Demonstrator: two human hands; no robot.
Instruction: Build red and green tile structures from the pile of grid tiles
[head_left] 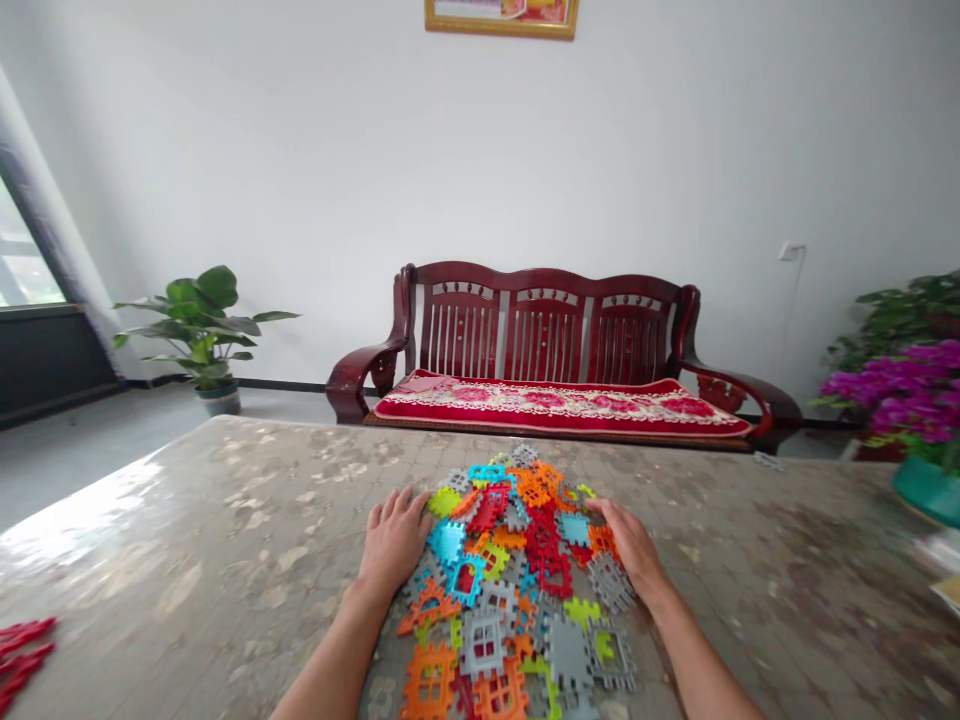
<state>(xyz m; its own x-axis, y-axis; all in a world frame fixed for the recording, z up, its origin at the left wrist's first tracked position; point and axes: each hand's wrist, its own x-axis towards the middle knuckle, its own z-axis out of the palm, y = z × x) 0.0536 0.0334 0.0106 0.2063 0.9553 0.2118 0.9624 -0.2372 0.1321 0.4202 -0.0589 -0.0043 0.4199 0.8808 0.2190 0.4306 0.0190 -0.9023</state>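
A heap of plastic interlocking building panels (493, 505) in red, orange, blue, green and grey lies on the table in front of me. Some panels have window-like cut-outs, such as a grey one (482, 643) near the front. My left hand (396, 535) rests palm down at the heap's left edge, fingers apart, beside a green panel (444, 501). On the opposite side my right hand (628, 540) lies along the heap's edge, its fingers stretched forward near an orange panel (604, 541). Neither hand appears to grip anything. The right palm's underside is hidden.
The table (247, 520) has a patterned, glossy cover. Red pieces (22, 650) lie at its left edge and a grey piece (767, 461) at the far right. A teal flowerpot (926, 488) with purple flowers stands right. Behind the table is a wooden bench (540, 330).
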